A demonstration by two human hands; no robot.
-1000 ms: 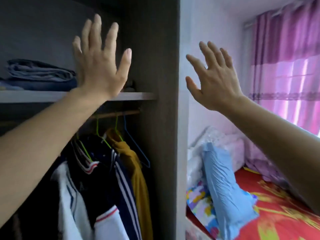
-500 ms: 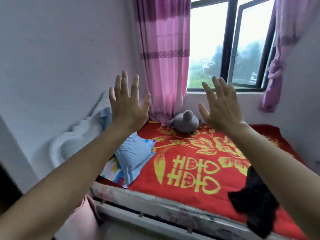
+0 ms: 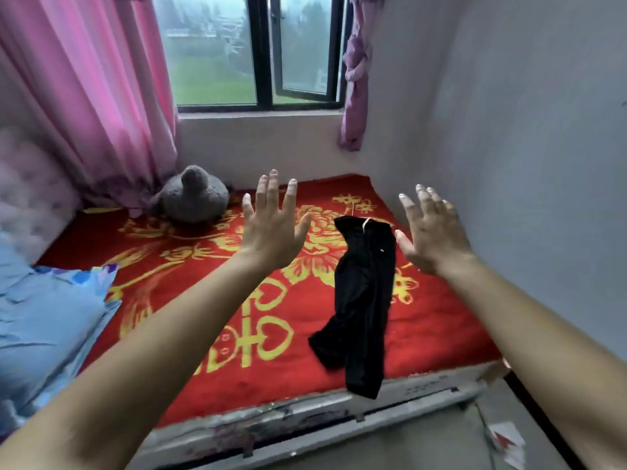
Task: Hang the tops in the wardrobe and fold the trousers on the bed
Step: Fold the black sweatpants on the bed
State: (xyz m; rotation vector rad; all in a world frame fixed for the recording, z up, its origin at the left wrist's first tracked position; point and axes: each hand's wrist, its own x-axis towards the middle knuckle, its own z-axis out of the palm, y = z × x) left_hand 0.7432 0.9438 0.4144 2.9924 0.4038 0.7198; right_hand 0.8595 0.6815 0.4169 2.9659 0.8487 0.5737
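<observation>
Black trousers (image 3: 364, 300) lie stretched lengthwise on the bed (image 3: 210, 286), which has a red cover with yellow patterns; the waistband points toward the window and one leg end hangs over the near edge. My left hand (image 3: 271, 228) is raised above the bed to the left of the trousers, fingers spread, holding nothing. My right hand (image 3: 431, 232) hovers just right of the waistband, fingers straight and also empty. The wardrobe is out of view.
A grey plush toy (image 3: 193, 198) sits at the bed's far side under the window. Blue pillows (image 3: 44, 317) lie at the left. Pink curtains (image 3: 84, 89) hang at the left, a white wall (image 3: 526, 164) closes the right. The bed's worn metal frame (image 3: 305, 415) runs along the near edge.
The view has swung from the wardrobe to the bed and then further right and down, bringing the black trousers between my hands. Both hands stayed raised and empty, now lower over the bed.
</observation>
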